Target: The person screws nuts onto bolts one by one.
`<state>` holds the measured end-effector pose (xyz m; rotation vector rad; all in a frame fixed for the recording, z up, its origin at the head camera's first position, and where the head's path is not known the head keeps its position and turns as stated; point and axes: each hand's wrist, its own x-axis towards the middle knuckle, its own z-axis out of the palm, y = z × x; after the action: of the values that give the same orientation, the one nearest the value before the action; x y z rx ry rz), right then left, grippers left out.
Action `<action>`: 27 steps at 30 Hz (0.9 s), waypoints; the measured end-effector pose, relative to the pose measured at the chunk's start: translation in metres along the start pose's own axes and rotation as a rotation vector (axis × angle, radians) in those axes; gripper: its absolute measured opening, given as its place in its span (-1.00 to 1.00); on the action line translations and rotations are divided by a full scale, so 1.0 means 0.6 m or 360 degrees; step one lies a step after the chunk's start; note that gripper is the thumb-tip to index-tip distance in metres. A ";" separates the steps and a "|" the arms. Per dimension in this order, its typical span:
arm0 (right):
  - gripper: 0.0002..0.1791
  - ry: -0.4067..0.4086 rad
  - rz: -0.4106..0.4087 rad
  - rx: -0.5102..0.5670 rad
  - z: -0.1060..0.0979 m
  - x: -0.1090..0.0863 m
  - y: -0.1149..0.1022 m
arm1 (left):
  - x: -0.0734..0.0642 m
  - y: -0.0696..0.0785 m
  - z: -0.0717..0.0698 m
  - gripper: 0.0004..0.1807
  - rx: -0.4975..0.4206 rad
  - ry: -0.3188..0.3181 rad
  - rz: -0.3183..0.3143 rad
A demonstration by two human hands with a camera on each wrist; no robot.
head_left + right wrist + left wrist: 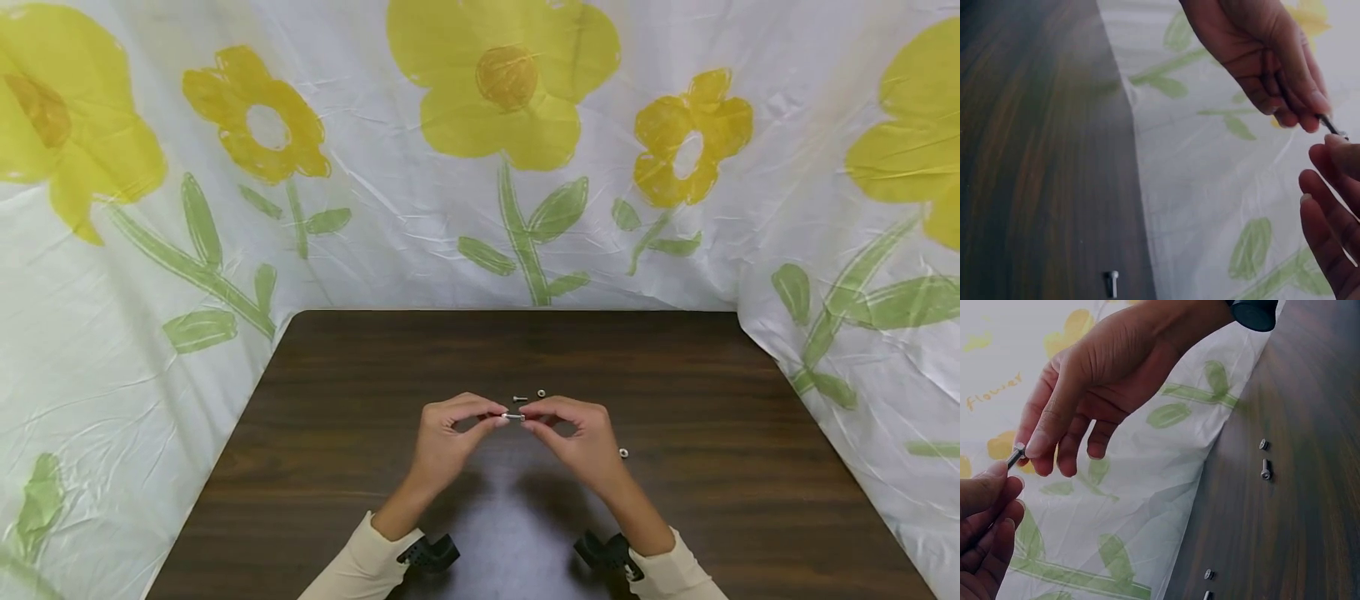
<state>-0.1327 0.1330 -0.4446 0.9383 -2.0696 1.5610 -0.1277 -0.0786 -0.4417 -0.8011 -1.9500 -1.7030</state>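
Observation:
In the head view a small silver bolt (513, 417) lies level between both hands, above the table. My left hand (442, 437) pinches its left end between thumb and index finger. My right hand (585, 437) pinches at the other end, where the left wrist view has a wider piece that looks like a nut (1020, 448) on the bolt's shaft (1013, 459). Fingertips hide part of both pieces. Just beyond the hands, a second bolt (521, 398) and a loose nut (542, 392) lie on the table. Another nut (623, 452) is beside my right wrist.
The dark wooden table (337, 400) runs back to a white cloth (360, 242) with painted yellow flowers, which also hangs at both sides. In the left wrist view, part of a further bolt (1208, 595) shows at the bottom edge. Each wrist carries a black camera (431, 552).

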 end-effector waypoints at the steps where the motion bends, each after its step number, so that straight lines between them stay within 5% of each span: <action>1: -0.79 -0.0005 0.0009 0.0002 0.001 0.000 0.000 | 0.002 0.006 -0.001 -0.83 0.0002 0.0003 0.0005; 6: -0.83 -0.0039 0.0072 -0.0013 0.004 -0.002 -0.002 | 0.010 0.036 -0.003 -0.83 0.0002 0.0001 0.0024; 10: -0.89 -0.0077 0.0125 0.0010 0.005 -0.004 -0.005 | 0.006 0.028 -0.002 -0.85 -0.0004 -0.0012 0.0047; 18: -0.69 -0.0049 0.0191 -0.0041 0.011 -0.001 -0.013 | -0.004 -0.008 -0.001 -0.84 -0.0008 -0.0027 0.0034; 24: -0.82 0.0001 0.0209 -0.0092 0.004 -0.002 -0.018 | -0.005 -0.012 -0.003 -0.88 -0.0014 -0.0026 0.0025; 27: -0.61 -0.0029 0.0117 -0.0089 -0.001 -0.003 -0.019 | -0.005 -0.013 -0.002 -0.88 -0.0020 -0.0029 0.0024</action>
<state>-0.1237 0.1320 -0.4378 0.8687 -2.1711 1.5278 -0.1306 -0.0811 -0.4491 -0.8365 -1.9426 -1.7065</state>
